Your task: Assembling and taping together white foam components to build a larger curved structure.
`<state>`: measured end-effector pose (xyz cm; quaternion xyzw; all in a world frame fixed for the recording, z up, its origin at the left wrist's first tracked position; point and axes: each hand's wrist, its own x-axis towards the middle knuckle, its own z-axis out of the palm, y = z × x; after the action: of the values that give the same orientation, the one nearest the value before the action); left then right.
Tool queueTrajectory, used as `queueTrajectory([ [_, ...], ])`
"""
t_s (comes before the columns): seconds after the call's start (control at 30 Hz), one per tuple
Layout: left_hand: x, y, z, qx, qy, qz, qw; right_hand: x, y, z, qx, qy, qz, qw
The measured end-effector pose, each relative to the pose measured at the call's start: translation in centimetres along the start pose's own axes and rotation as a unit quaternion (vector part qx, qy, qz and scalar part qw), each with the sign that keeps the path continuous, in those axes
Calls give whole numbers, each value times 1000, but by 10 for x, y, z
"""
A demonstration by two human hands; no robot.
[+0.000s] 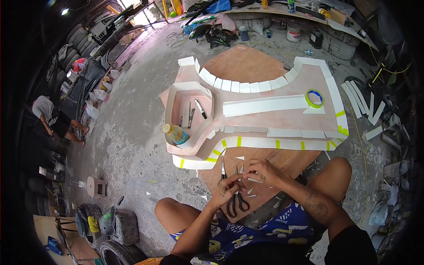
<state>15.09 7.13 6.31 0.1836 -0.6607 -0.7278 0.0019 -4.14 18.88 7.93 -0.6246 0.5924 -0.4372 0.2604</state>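
Observation:
My left hand [229,189] and my right hand [260,171] meet fingertip to fingertip in front of my lap, both pinched closed. Whatever is between the fingers is too small to make out. Black-handled scissors [231,208] show behind and below my left hand, blades pointing away from me; whether that hand holds them is hidden. Beyond my hands lies a large pinkish shaped panel [282,84], edged with white card strips [249,87] and bits of yellow-green tape [278,144]. A roll of tape [314,99] rests on it. In its left recess are a marker pen [200,108] and a bottle [176,134] with yellowish contents.
Brown board [247,57] lies under the panel. White card scraps [203,197] are scattered on the concrete floor, with long curved strips [355,99] at the right. A stool [96,187], tires [121,254] and a bending person [55,118] are at the left. A cluttered bench [329,24] spans the back.

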Motion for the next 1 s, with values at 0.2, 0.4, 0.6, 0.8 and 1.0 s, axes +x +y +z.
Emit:
queueTrajectory([
  [0.2, 1, -1, 6, 22, 10, 2, 1000, -3, 6, -3, -9, -41, 14, 999],
  [0.4, 1, -6, 13, 99, 0, 16, 995, -13, 13, -3, -26, -92, 2, 995],
  [0.6, -2, -3, 19, 164, -2, 0, 986, -15, 10, -6, -64, -131, 6, 989],
  [0.8, -2, 2, 21, 177, -16, 1, 984, -17, 12, 3, -109, -100, 5, 989],
  [1.0, -1, -11, 18, 125, 16, 70, 990, -15, 3, 4, -114, -81, 0, 990],
])
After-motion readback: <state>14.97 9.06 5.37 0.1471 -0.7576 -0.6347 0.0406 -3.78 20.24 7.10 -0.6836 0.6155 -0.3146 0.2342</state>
